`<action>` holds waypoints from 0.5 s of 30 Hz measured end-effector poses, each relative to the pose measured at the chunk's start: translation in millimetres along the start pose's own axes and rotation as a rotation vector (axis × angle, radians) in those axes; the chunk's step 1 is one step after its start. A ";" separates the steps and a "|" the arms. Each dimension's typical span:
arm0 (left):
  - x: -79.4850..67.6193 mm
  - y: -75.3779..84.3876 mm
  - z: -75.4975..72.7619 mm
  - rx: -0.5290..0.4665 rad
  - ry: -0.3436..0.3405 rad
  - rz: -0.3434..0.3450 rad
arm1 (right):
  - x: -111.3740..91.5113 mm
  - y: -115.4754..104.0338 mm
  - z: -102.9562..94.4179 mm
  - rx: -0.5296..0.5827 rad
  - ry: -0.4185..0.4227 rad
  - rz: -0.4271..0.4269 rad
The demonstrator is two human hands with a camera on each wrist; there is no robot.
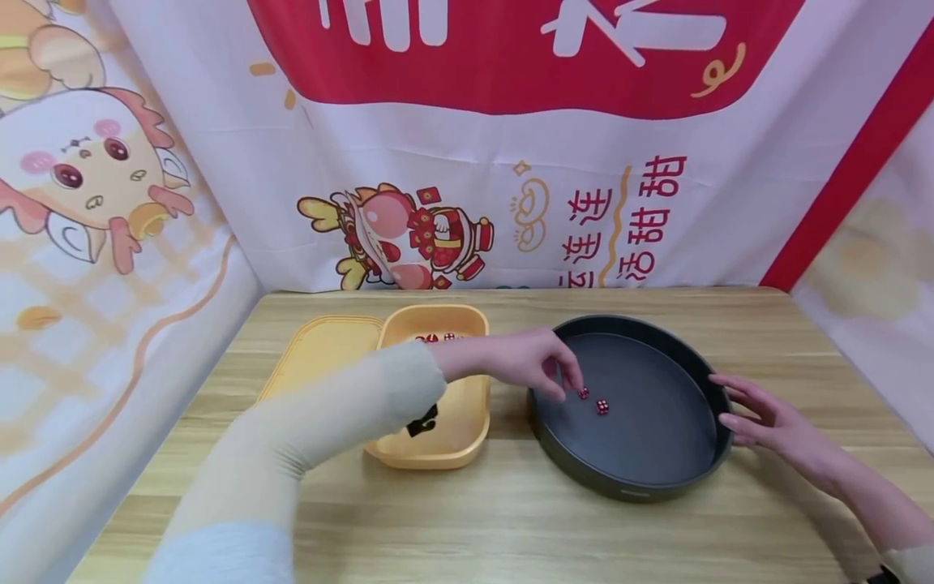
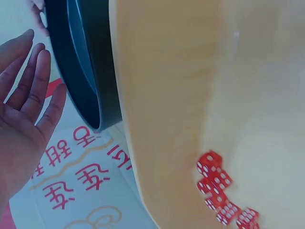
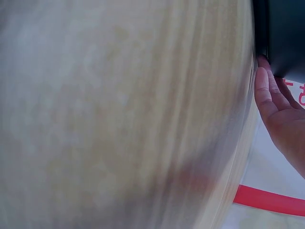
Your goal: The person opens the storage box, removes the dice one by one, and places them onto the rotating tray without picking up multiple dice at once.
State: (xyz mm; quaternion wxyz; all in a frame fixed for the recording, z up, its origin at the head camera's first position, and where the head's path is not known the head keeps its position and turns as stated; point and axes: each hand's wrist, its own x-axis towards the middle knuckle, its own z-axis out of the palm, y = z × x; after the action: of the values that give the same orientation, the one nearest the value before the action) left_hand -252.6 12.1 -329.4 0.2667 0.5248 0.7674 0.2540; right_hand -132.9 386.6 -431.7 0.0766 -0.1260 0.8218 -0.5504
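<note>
Red with white pips, two dice (image 1: 601, 407) lie near each other on the floor of a round dark-grey pan (image 1: 649, 405), toward its left side. Over them hangs the person's left hand (image 1: 529, 362), fingers loosely bent and slightly parted, nothing visible in its grasp; one fingertip is so close to the farther die (image 1: 584, 392) that I can't tell whether they touch. Across the pan, the right hand (image 1: 766, 422) rests its fingertips and thumb against the outer wall and rim, fingers nearly straight. The two hands are well apart, with the pan between them.

Just left of the pan sits a pale orange plastic container (image 1: 463, 405), more red dice (image 2: 217, 183) clustered at its far end. Beside that lies a yellow lid (image 1: 332, 345), partly hidden by the cream left sleeve (image 1: 350, 397). Everything stands on a wood-grain table (image 1: 511, 519), backed by a white cloth (image 1: 452, 146) with red lettering and cartoon figures.
</note>
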 end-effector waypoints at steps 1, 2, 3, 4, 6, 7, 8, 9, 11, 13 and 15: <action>-5.5 0.2 -1.3 -0.001 0.008 -0.001 | 0.0 0.0 -0.2 0.000 0.000 -0.002; -11.0 0.6 -2.6 -0.001 0.017 -0.008 | 0.1 0.0 -0.3 0.001 0.000 -0.003; -16.3 0.7 -3.9 0.000 0.027 -0.014 | 0.2 -0.1 -0.4 0.002 -0.001 -0.004; -21.3 0.4 -5.0 -0.001 0.038 -0.020 | 0.3 0.0 -0.5 0.001 -0.001 -0.004; -31.4 -0.1 -7.6 -0.008 0.063 -0.033 | 0.3 -0.1 -0.7 0.000 0.001 -0.004; -36.1 -0.8 -8.9 -0.016 0.076 -0.034 | 0.3 0.0 -0.8 0.000 0.001 -0.002; -40.6 -1.6 -10.1 -0.026 0.089 -0.033 | 0.2 0.0 -0.8 -0.001 0.001 0.000; -44.9 -2.7 -11.2 -0.037 0.103 -0.030 | 0.1 0.1 -0.9 -0.002 0.001 0.002; -52.9 -5.3 -13.6 -0.051 0.130 -0.019 | -0.1 0.2 -1.0 -0.003 0.002 0.007; -60.0 -7.8 -16.0 -0.059 0.157 -0.003 | -0.2 0.1 -0.8 -0.003 0.001 0.010; -67.0 -10.4 -18.4 -0.063 0.187 -0.003 | -0.1 -0.3 -0.2 -0.004 0.002 0.009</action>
State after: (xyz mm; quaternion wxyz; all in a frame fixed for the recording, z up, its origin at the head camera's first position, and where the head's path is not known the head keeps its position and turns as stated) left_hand -251.5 -56.3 -313.3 0.2107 0.4892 0.7813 0.3253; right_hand -132.8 386.8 -431.3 0.0780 -0.1216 0.8236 -0.5485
